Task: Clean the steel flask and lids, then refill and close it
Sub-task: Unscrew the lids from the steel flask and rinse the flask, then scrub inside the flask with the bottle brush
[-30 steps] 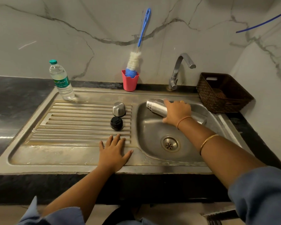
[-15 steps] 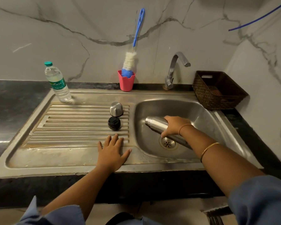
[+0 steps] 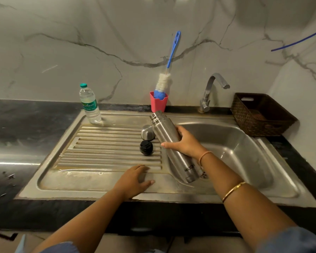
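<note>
Your right hand (image 3: 185, 143) grips the steel flask (image 3: 164, 132), now lifted out of the basin (image 3: 244, 152), mouth toward 11 o'clock, possibly touching the steel lid (image 3: 147, 131). Meanwhile your left hand (image 3: 133, 181) stays relaxed on the drainboard (image 3: 108, 143).

Right hand (image 3: 186, 143) grips steel flask (image 3: 163, 130) mid-body, uncapped and tilted, its base over the sink basin (image 3: 244, 143). Left hand (image 3: 133, 180) rests just left of the basin. Steel lid (image 3: 147, 132) and black lid (image 3: 146, 147) stand left of the basin too.

Open drainboard (image 3: 98, 143) left of steel lid (image 3: 147, 132) and black lid (image 3: 146, 147)
</note>
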Demonstrator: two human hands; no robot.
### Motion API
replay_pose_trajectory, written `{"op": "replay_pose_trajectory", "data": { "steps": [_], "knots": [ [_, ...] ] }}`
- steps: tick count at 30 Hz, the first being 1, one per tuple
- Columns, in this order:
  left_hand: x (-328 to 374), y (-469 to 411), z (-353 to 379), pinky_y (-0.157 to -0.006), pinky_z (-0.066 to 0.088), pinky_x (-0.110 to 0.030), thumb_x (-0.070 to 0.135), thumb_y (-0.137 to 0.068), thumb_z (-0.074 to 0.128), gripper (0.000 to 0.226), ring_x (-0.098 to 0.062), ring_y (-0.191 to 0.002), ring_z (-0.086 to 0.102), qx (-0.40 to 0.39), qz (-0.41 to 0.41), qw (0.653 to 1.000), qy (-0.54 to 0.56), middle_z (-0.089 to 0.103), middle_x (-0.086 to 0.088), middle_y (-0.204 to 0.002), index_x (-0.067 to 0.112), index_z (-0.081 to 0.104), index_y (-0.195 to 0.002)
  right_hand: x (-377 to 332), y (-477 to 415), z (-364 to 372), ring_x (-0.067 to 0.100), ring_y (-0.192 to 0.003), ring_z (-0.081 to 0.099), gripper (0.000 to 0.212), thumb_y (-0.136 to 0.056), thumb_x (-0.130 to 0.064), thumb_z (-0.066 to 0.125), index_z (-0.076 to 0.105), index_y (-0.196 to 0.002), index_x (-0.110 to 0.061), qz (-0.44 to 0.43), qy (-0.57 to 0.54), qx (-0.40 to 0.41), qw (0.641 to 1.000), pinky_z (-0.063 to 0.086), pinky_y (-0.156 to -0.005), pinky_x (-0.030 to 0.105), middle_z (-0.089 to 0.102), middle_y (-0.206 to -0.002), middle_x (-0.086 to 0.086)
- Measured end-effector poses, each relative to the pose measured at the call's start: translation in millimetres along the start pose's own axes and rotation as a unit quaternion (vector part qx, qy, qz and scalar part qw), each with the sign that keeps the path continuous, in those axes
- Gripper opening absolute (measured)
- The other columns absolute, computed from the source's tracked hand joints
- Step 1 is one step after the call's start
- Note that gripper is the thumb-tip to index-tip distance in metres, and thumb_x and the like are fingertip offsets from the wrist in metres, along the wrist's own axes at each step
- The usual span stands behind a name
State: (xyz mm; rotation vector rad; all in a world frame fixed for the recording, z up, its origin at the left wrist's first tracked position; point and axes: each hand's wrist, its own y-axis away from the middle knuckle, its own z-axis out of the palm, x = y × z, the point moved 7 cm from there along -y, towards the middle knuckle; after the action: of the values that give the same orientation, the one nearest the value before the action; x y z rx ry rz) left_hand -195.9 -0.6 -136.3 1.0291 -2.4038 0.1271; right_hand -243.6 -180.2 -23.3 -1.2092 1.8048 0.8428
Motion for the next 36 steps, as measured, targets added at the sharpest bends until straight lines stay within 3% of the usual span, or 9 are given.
{"op": "replay_pose_trajectory", "data": {
  "steps": [8,12,16,19,25,27,29,33,36],
  "knots": [
    [-41.5,12.5,-22.6,-0.104,0.036,-0.023,0.080,-0.048,0.067,0.118,-0.012,-0.130,0.043,-0.120,-0.034,0.981,0.149,0.042,0.003,-0.146,0.025,0.031,-0.146,-43.7,-14.6,81.2,0.006,-0.098,0.056,0.071,-0.070,-0.024,0.080,0.036,-0.125,-0.031,-0.038,-0.129,0.025,0.991,0.048,-0.082,0.022,0.053,-0.108,-0.015],
    [-67.3,11.7,-55.7,-0.105,0.039,-0.030,0.060,-0.056,0.081,0.107,-0.018,-0.129,0.045,-0.084,-0.054,0.961,0.256,0.044,0.004,-0.142,0.026,0.031,-0.145,-62.0,-28.2,121.8,0.003,-0.095,0.056,0.065,-0.072,-0.020,0.079,0.036,-0.119,-0.033,-0.039,-0.162,0.022,0.986,0.048,-0.085,0.026,0.053,-0.103,-0.018],
    [-80.6,5.7,-86.5,-0.080,0.048,-0.015,0.037,-0.068,0.083,0.084,-0.007,-0.106,0.058,-0.068,-0.053,0.943,0.321,0.057,0.009,-0.122,0.025,0.038,-0.137,-75.0,-44.0,152.2,0.005,-0.094,0.058,0.065,-0.072,-0.024,0.079,0.037,-0.122,-0.030,-0.024,-0.190,0.030,0.981,0.050,-0.076,0.021,0.056,-0.105,-0.012],
    [-95.8,0.3,-101.2,-0.087,0.050,-0.024,0.033,-0.069,0.084,0.080,-0.010,-0.104,0.060,-0.076,-0.055,0.937,0.337,0.060,0.005,-0.116,0.023,0.040,-0.135,-78.0,-62.0,167.8,0.016,-0.099,0.062,0.062,-0.073,-0.029,0.078,0.040,-0.122,-0.026,0.000,-0.207,0.039,0.977,0.053,-0.086,0.035,0.060,-0.112,0.000],
    [-117.7,-6.8,-137.2,-0.068,0.054,-0.025,0.035,-0.074,0.077,0.062,-0.015,-0.092,0.062,-0.065,-0.082,0.939,0.328,0.059,0.000,-0.106,0.022,0.043,-0.124,-81.9,-92.3,178.1,0.019,-0.115,0.055,0.064,-0.088,-0.044,0.057,0.026,-0.141,-0.028,0.009,-0.225,0.026,0.974,0.047,-0.099,0.044,0.050,-0.132,0.001],
    [-124.5,-10.6,-149.7,-0.072,0.054,-0.029,0.040,-0.075,0.075,0.062,-0.019,-0.093,0.061,-0.066,-0.096,0.942,0.313,0.060,-0.003,-0.106,0.019,0.045,-0.124,-85.0,-100.7,173.3,0.012,-0.128,0.041,0.067,-0.094,-0.041,0.047,0.011,-0.149,-0.028,-0.018,-0.169,0.060,0.984,0.035,-0.108,0.034,0.036,-0.143,-0.004],
    [-128.8,-13.6,-162.2,-0.075,0.054,-0.030,0.042,-0.076,0.074,0.061,-0.021,-0.093,0.062,-0.079,-0.115,0.935,0.326,0.061,-0.005,-0.106,0.016,0.046,-0.124,-92.6,-105.0,166.9,0.009,-0.134,0.029,0.059,-0.098,-0.021,0.042,0.012,-0.149,-0.030,-0.073,-0.040,0.087,0.993,0.026,-0.106,0.022,0.022,-0.152,-0.001],
    [-133.4,-18.2,-187.7,-0.082,0.057,-0.035,0.046,-0.076,0.070,0.061,-0.026,-0.094,0.066,-0.132,-0.148,0.914,0.354,0.064,-0.013,-0.107,0.013,0.046,-0.122,-100.2,-114.7,176.8,0.029,-0.144,0.008,0.088,-0.086,-0.009,0.060,0.003,-0.148,-0.037,-0.140,0.270,0.067,0.950,0.026,-0.111,0.037,-0.008,-0.157,0.010],
    [-132.9,-19.7,-203.2,-0.079,0.056,-0.033,0.058,-0.064,0.068,0.070,-0.024,-0.090,0.068,-0.175,-0.143,0.913,0.340,0.067,-0.013,-0.105,0.016,0.049,-0.118,-111.4,-121.2,185.4,0.034,-0.144,0.011,0.090,-0.081,-0.026,0.071,0.012,-0.150,-0.023,-0.197,0.314,0.108,0.922,0.025,-0.112,0.044,0.004,-0.157,0.014]
  ]
}}
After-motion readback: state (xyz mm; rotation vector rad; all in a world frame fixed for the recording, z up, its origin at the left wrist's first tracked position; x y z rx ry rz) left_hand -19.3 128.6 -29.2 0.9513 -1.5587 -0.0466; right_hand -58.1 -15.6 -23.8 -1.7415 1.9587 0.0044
